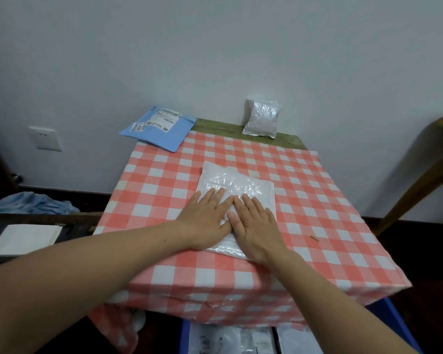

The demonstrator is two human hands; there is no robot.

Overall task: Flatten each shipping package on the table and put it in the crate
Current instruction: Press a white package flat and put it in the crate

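Both hands lie flat on the white package (237,183) — fingers straight, gripping nothing.
The left hand (205,218) and right hand (256,226) press side by side on the package's near half, mid-table (317,200); its far half shows beyond the fingertips. A blue mailer (161,135) overhangs the table's far left corner, a silver pouch (262,118) stands at its far edge — the blue crate (394,318) sits below its near edge.

Tablecloth (317,200) in coral-and-white checks; near package (237,181) glossy white; mailer (164,137) sky blue (white labels (161,121) printed black); far packet (262,118) silvery white; table edge (215,126) dull green-brown; crate (394,320) deep blue; wall (215,47) pale grey
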